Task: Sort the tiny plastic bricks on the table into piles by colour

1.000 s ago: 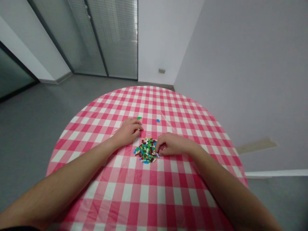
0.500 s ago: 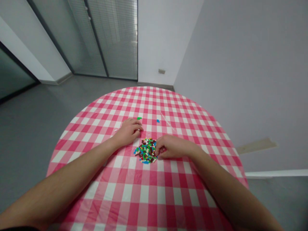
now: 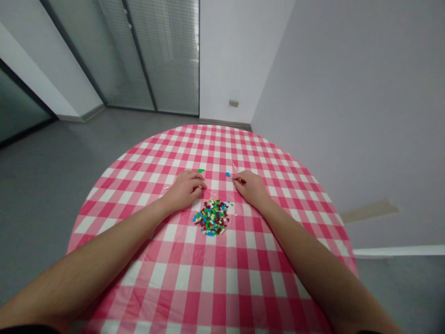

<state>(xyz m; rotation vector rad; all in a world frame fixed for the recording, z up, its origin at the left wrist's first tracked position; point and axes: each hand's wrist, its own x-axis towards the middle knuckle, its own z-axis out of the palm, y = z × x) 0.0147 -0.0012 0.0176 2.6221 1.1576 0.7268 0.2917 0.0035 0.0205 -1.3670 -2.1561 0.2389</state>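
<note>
A loose pile of small coloured plastic bricks [image 3: 211, 217] lies near the middle of the round table, in green, brown, white, blue and other colours. My left hand [image 3: 186, 189] rests curled on the cloth just beyond and left of the pile, close behind a single green brick [image 3: 200, 170]. My right hand [image 3: 250, 188] is beyond the pile's right side, its fingertips pinched together next to a lone blue brick [image 3: 228, 174]. Whatever the fingers of either hand may enclose is hidden.
The round table has a pink-and-white checked cloth [image 3: 208, 278], with a curved edge beyond the hands. Grey floor [image 3: 59, 185] surrounds it. A glass partition with blinds [image 3: 163, 55] stands at the back, and a pale wall [image 3: 347, 102] at the right.
My right hand has moved away from the pile's right side, forward towards the blue brick. My left hand has stayed in place.
</note>
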